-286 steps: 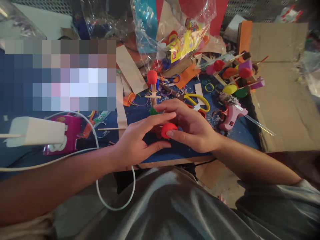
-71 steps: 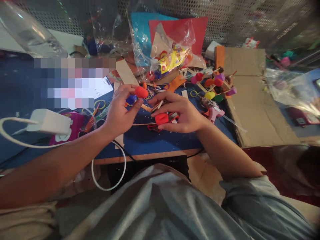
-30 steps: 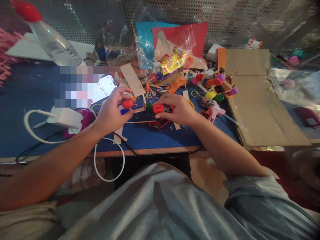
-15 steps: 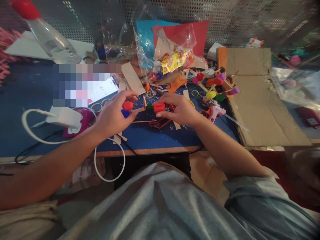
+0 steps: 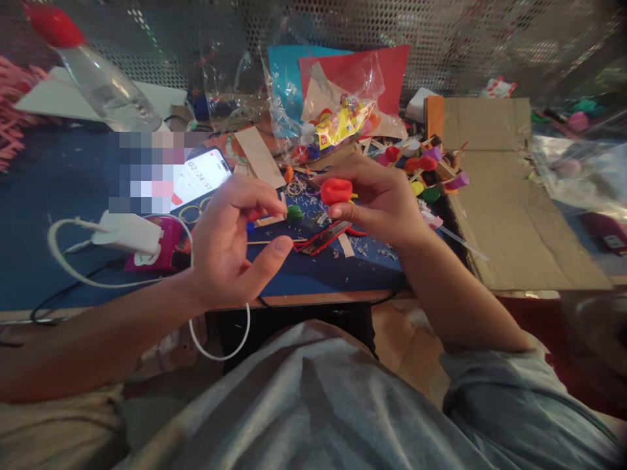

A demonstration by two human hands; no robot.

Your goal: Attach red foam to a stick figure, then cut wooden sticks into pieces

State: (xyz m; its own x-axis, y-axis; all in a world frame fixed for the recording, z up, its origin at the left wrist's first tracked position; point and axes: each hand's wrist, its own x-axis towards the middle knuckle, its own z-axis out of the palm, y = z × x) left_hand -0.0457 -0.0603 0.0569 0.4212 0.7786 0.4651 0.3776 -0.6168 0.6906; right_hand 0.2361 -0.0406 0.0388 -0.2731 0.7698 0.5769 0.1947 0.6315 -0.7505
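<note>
My left hand (image 5: 230,245) is raised over the blue table (image 5: 59,196), its fingers curled round a small stick model; a green cap (image 5: 294,211) shows at its fingertips, a bit of red and blue beside the palm. My right hand (image 5: 379,199) is lifted too, pinching a red bottle cap (image 5: 336,190) between thumb and fingers. The two hands are a short way apart. A flat wooden stick with red bands (image 5: 327,236) lies on the table below them.
A phone (image 5: 202,179) with a timer lies left of the hands, a white charger (image 5: 126,230) with its cable beside it. Behind are a plastic bag of caps (image 5: 337,121), a cap-and-stick model (image 5: 431,163), cardboard (image 5: 499,189) and a bottle (image 5: 98,85).
Both hands have risen from the table. The right hand has pulled the red cap away from the stick model up and to the right; the left hand now covers most of the model.
</note>
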